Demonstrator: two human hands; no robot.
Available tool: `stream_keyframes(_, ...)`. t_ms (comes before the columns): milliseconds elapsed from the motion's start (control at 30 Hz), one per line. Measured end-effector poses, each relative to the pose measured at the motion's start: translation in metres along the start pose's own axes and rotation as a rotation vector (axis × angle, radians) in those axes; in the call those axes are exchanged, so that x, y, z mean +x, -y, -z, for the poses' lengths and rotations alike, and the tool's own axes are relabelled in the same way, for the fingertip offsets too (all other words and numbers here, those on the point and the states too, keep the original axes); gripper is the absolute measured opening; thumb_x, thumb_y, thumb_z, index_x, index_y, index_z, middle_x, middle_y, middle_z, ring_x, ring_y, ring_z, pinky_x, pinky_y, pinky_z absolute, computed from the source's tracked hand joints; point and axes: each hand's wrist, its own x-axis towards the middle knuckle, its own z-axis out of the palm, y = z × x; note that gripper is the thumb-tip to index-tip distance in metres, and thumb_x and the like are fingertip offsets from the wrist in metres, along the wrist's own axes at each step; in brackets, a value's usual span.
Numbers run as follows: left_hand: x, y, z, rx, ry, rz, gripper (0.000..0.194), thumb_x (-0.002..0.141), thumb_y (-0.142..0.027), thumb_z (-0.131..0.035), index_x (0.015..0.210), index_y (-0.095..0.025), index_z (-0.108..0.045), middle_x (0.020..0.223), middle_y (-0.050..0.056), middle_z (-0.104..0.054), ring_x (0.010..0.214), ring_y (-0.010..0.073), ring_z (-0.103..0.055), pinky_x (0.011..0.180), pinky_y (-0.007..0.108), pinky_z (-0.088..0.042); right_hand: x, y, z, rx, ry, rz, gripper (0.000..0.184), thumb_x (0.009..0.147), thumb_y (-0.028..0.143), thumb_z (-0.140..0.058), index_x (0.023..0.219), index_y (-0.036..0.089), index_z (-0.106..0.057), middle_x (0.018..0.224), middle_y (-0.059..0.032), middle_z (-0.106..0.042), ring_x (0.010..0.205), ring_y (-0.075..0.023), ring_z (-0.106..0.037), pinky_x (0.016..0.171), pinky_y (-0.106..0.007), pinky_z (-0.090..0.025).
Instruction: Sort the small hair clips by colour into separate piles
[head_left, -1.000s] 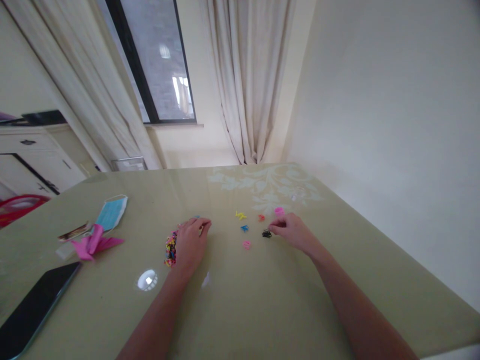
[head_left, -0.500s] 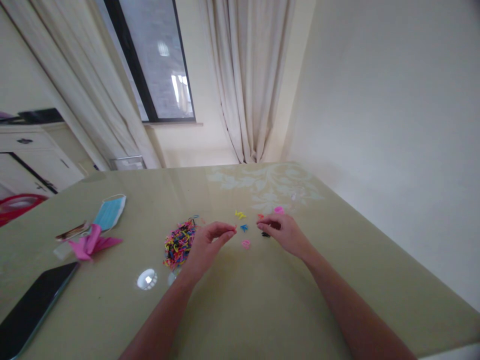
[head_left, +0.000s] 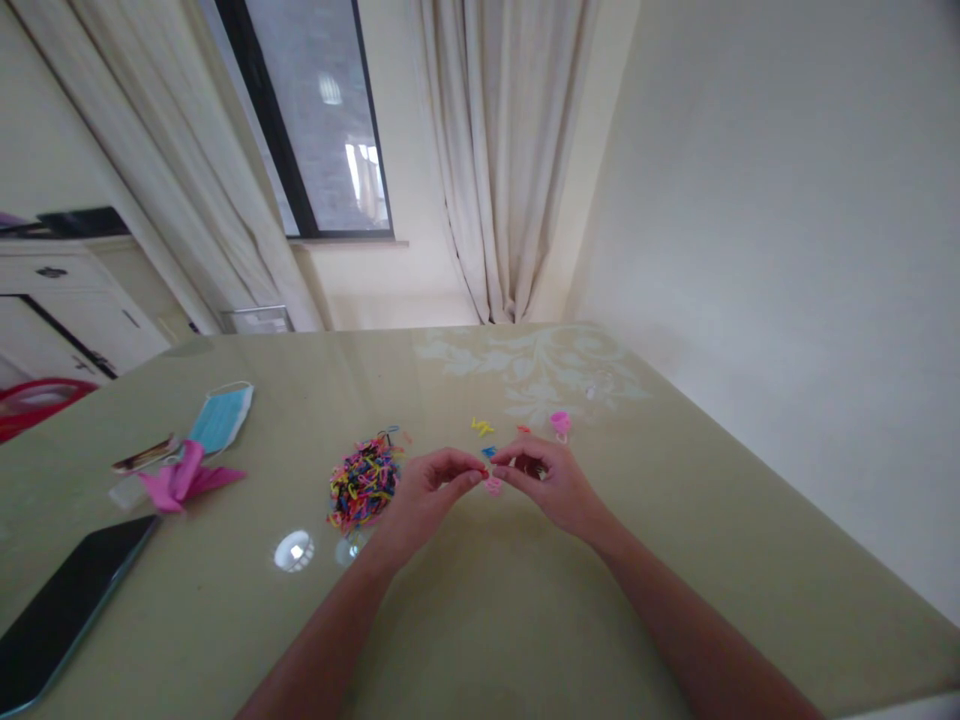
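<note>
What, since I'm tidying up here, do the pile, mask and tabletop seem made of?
Pile: probably rubber or soft plastic, from its small, bright, bent pieces; finish unclear.
Mask: likely thin fabric, matte, from its shineless blue surface and loop.
Tabletop: glossy, perhaps glass or clear plastic, from its bright reflections.

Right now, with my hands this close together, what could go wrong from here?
Your left hand pinches a tiny red piece, which could slip free.
Your right hand is close to the blue pieces and the nearer pink pieces, so it might nudge them.
The left hand is also right beside the mixed pile; pulling back could scatter it.
</note>
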Motion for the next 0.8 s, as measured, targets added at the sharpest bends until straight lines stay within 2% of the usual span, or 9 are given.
stream_keyframes(100,0.000,0.001,-0.002,-0.023,0.009,0.012,0.027,0.085,-0.046,-0.079,0.092,-0.020,-0.081,0.094,0.008,-0.082,0.087,0.0222,-0.075,0.085,0.034,-0.059,0.000,0.002,0.000,-0.017,0.007,0.000,0.031,0.093,0.052,-0.074,0.088,0.023,-0.081,0.075,-0.0025,-0.073,0.057,-0.0123,-0.050,0.055,-0.027,-0.041)
stream_keyframes(167,0.002,0.003,0.000,-0.008,0.010,0.012,0.031,0.086,-0.048,-0.077,0.101,-0.021,-0.080,0.100,0.009,-0.082,0.091,0.0235,-0.076,0.086,0.036,-0.059,0.000,0.003,0.001,-0.014,0.003,-0.016,0.031,0.093,0.052,-0.073,0.088,0.022,-0.081,0.074,-0.0020,-0.072,0.057,-0.0123,-0.050,0.054,-0.027,-0.041)
stream_keyframes(233,0.004,0.006,0.006,0.123,-0.034,-0.007,0.035,0.089,-0.048,-0.073,0.112,-0.022,-0.078,0.105,0.009,-0.082,0.094,0.0251,-0.075,0.088,0.038,-0.059,0.000,0.005,0.004,0.030,-0.011,-0.034,0.033,0.093,0.053,-0.073,0.089,0.022,-0.080,0.074,-0.0022,-0.072,0.059,-0.0130,-0.053,0.055,-0.027,-0.042)
stream_keyframes(333,0.006,0.015,0.025,0.617,-0.215,-0.065,0.027,0.096,-0.038,-0.065,0.113,-0.021,-0.078,0.110,0.011,-0.080,0.102,0.0296,-0.073,0.100,0.047,-0.054,0.001,0.008,0.011,0.164,-0.060,-0.050,0.035,0.089,0.056,-0.076,0.086,0.022,-0.079,0.076,-0.0030,-0.072,0.065,-0.0151,-0.059,0.059,-0.028,-0.047)
stream_keyframes(400,0.006,0.022,0.039,0.996,-0.297,-0.049,0.027,0.096,-0.031,-0.062,0.115,-0.020,-0.077,0.122,0.015,-0.076,0.120,0.0367,-0.066,0.110,0.056,-0.045,0.001,0.011,0.016,0.237,-0.107,-0.055,0.035,0.086,0.057,-0.079,0.084,0.022,-0.079,0.075,-0.0026,-0.071,0.066,-0.0155,-0.060,0.061,-0.028,-0.049)
stream_keyframes(500,0.004,0.032,0.054,1.299,-0.313,0.055,0.035,0.100,-0.031,-0.057,0.129,-0.019,-0.072,0.139,0.017,-0.069,0.131,0.0422,-0.058,0.111,0.062,-0.041,0.000,0.015,0.022,0.264,-0.175,-0.054,0.033,0.085,0.056,-0.081,0.081,0.023,-0.080,0.071,-0.0017,-0.068,0.063,-0.0148,-0.057,0.058,-0.027,-0.048)
stream_keyframes(567,0.004,0.035,0.057,1.376,-0.286,0.091,0.037,0.103,-0.032,-0.052,0.132,-0.019,-0.070,0.142,0.017,-0.067,0.131,0.0404,-0.058,0.110,0.060,-0.042,0.000,0.016,0.025,0.265,-0.210,-0.051,0.032,0.084,0.055,-0.082,0.080,0.024,-0.080,0.069,-0.0019,-0.067,0.062,-0.0147,-0.056,0.056,-0.027,-0.047)
stream_keyframes(700,0.007,0.036,0.056,1.430,-0.257,0.081,0.036,0.105,-0.032,-0.046,0.126,-0.020,-0.072,0.133,0.016,-0.072,0.125,0.0363,-0.063,0.110,0.055,-0.042,0.001,0.016,0.029,0.261,-0.265,-0.054,0.032,0.083,0.054,-0.082,0.080,0.023,-0.080,0.071,-0.0030,-0.069,0.063,-0.0155,-0.058,0.057,-0.028,-0.050)
stream_keyframes(800,0.009,0.037,0.057,1.448,-0.274,0.077,0.039,0.105,-0.025,-0.041,0.131,-0.021,-0.070,0.134,0.016,-0.072,0.122,0.0342,-0.065,0.107,0.051,-0.043,0.003,0.014,0.032,0.251,-0.301,-0.042,0.029,0.084,0.052,-0.082,0.081,0.023,-0.079,0.072,-0.0032,-0.071,0.064,-0.0158,-0.060,0.059,-0.029,-0.051)
